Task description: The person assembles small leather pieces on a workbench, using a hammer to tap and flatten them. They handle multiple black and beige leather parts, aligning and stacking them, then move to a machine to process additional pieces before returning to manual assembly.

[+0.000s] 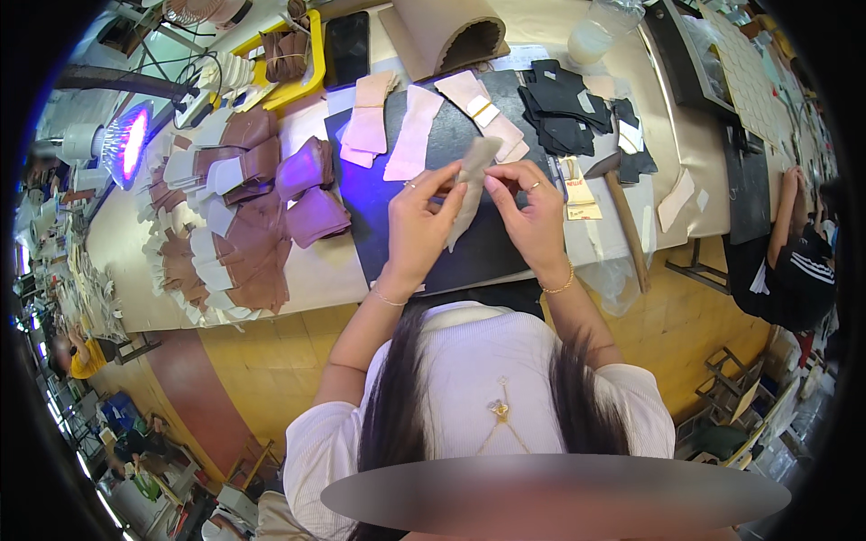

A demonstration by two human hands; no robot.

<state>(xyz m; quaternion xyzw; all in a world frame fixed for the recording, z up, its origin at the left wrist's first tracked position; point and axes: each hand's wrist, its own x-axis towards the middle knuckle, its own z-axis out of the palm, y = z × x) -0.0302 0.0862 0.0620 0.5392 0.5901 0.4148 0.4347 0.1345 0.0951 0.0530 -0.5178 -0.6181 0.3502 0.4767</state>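
Both my hands hold one long beige leather piece (471,180) upright above a black work mat (487,243). My left hand (419,221) pinches its left edge with thumb and fingers. On the right edge, my right hand (532,212) grips it near the middle. Pale pink leather pieces (410,131) lie on the mat just beyond my hands.
Brown leather pieces (244,225) are stacked at the left, black pieces (564,108) at the back right. A hammer (622,216) lies right of the mat. A lamp (126,140) glows purple at far left. Another person (794,261) sits at the right bench.
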